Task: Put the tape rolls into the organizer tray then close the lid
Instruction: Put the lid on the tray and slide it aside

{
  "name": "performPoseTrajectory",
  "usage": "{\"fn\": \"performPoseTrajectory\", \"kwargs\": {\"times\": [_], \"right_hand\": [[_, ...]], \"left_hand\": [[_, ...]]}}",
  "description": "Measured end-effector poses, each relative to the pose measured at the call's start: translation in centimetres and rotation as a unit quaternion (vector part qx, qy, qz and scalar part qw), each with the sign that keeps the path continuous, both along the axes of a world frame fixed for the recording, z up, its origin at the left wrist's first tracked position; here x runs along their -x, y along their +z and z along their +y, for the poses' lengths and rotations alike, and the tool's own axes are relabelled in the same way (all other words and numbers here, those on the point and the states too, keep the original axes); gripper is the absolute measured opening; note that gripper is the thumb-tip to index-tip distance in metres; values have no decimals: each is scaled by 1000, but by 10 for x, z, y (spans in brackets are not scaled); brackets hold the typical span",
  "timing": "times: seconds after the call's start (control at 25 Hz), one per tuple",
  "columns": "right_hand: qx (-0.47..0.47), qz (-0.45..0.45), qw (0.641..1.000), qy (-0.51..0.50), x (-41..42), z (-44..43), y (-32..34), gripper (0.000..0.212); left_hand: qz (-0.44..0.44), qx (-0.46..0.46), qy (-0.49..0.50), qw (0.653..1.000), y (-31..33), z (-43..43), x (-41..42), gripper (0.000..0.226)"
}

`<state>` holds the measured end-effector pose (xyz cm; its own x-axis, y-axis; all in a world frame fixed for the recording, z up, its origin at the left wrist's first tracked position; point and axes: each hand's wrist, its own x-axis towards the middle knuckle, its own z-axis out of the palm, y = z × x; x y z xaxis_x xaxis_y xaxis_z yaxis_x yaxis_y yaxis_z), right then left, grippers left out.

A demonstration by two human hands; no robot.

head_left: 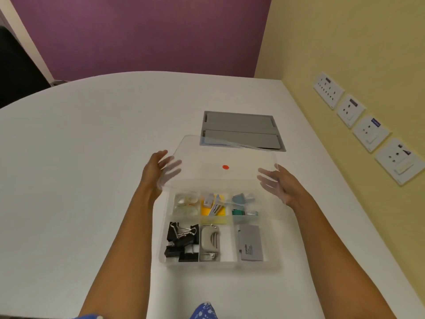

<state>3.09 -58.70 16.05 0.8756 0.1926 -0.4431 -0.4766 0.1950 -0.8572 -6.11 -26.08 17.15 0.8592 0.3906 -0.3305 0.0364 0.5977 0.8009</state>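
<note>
A clear organizer tray (273,263) with several compartments sits on the white table. Clear tape rolls (186,203) lie in its far-left compartment. Its translucent lid (218,157), marked with a red dot, is held tilted above the tray's far half. My left hand (155,168) grips the lid's left edge, fingers underneath it. My right hand (280,183) holds the lid's right edge, fingers seen through the plastic.
Other compartments hold black binder clips (181,240), a beige hole punch (209,242), a grey box (250,242), yellow notes (212,208) and teal clips (241,206). A grey cable hatch (241,127) is set in the table behind. Wall sockets (368,132) line the right wall.
</note>
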Motion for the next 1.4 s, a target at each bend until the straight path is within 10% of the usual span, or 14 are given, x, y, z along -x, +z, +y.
{"fn": "performPoseTrajectory", "kwargs": {"times": [0.24, 0.64, 1.4], "right_hand": [[262, -58, 963, 31, 35, 10, -25, 52], [558, -128, 820, 4, 66, 20, -62, 49], [484, -116, 865, -70, 20, 40, -79, 33]], "left_hand": [[191, -364, -113, 905, -42, 6, 23, 44], [231, -582, -96, 774, -82, -15, 46, 38], [250, -464, -39, 849, -92, -16, 10, 35]]}}
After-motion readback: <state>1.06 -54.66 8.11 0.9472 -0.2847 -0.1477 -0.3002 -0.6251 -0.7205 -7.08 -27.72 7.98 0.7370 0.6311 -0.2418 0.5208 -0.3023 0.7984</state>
